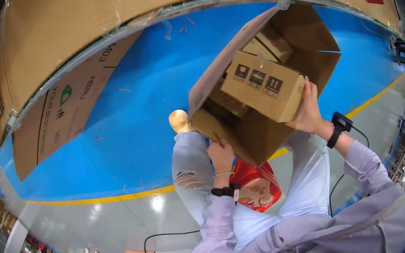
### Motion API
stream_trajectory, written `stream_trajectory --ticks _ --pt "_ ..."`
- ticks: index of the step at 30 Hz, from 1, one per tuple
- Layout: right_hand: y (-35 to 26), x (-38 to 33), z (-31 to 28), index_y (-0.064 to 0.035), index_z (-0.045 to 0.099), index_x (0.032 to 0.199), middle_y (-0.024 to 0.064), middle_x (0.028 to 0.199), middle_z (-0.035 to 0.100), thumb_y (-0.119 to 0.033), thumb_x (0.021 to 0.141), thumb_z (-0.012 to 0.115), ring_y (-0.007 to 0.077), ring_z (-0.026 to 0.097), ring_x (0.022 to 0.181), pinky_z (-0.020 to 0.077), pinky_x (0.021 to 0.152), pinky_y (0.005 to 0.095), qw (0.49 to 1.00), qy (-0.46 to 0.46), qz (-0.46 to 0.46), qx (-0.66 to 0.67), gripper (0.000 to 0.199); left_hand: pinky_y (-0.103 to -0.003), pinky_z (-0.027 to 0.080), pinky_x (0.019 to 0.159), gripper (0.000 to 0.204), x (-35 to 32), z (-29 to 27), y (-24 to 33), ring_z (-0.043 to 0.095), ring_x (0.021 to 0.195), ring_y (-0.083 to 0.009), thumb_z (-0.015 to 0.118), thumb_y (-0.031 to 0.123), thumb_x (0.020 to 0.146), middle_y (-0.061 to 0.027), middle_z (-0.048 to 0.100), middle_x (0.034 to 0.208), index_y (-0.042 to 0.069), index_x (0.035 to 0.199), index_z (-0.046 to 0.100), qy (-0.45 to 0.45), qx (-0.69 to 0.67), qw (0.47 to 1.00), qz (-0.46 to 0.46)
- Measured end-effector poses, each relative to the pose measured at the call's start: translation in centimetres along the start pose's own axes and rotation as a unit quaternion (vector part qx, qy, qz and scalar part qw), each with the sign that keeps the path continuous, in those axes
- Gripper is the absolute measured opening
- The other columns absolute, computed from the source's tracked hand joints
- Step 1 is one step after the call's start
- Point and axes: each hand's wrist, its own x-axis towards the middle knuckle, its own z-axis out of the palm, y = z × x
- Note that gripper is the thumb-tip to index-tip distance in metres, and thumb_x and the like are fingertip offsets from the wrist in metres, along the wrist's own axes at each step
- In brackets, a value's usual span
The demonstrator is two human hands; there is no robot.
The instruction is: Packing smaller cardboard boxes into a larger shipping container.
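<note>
Right hand is grasping the 4 o'clock end of a small box, which is lying tilted in the mouth of a large carton. Left hand, at 7 o'clock from it, is gripping the carton's edge. Other boxes are resting inside, toward 1 o'clock.

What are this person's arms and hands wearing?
Both arms have pale purple sleeves. The left hand and right hand have no gloves. The left wrist has a thin, light bracelet and a black wristband. The right wrist has a black strap with a small black box on it, and a thin black cable comes from that box.
</note>
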Motion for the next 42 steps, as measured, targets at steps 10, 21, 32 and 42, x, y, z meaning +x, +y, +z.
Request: stream_trajectory --ticks 10,21,32,42 --pt "1.3 -0.5 0.1 0.0039 0.004 0.147 0.0243 0.132 0.030 -0.018 0.047 0.079 0.0401 0.036 0.121 0.0330 0.104 0.0443 0.998 0.029 -0.028 0.058 0.127 -0.048 0.048 0.064 0.024 0.5 -0.6 -0.6 0.060 0.075 -0.0458 0.048 0.012 0.091 -0.0295 0.061 0.076 -0.009 0.096 0.057 -0.065 -0.019 0.995 0.070" --pt "-2.4 -3.3 0.6 -0.0135 0.033 0.144 0.0220 0.118 0.042 -0.021 0.044 0.081 0.0392 0.041 0.108 0.0338 0.094 0.0489 0.982 0.049 -0.156 -0.093 0.111 -0.051 0.048 0.071 0.037 2.5 1.3 -2.0 0.060 0.079 -0.0477 0.052 0.022 0.089 -0.0328 0.060 0.076 -0.010 0.073 0.061 -0.033 -0.026 0.999 0.032" --pt "-3.2 4.3 10.6 -0.0177 0.023 0.149 0.0167 0.109 0.046 -0.041 0.044 0.082 0.0329 0.044 0.101 0.0344 0.086 0.0432 0.956 -0.119 -0.138 -0.228 0.123 -0.052 0.049 0.072 0.036 0.9 0.4 -0.1 0.061 0.077 -0.0485 0.052 0.021 0.087 -0.0337 0.060 0.074 -0.010 0.071 0.061 0.022 0.034 0.996 0.083" --pt "5.2 6.1 12.8 -0.0049 0.004 0.150 0.0281 0.122 0.047 -0.043 0.052 0.083 0.0418 0.052 0.108 0.0414 0.099 0.0389 0.963 -0.182 0.196 0.017 0.130 -0.050 0.050 0.066 0.027 0.8 0.6 -0.7 0.061 0.071 -0.0454 0.050 0.017 0.089 -0.0293 0.060 0.068 -0.008 0.083 0.059 -0.014 -0.032 0.995 0.094"
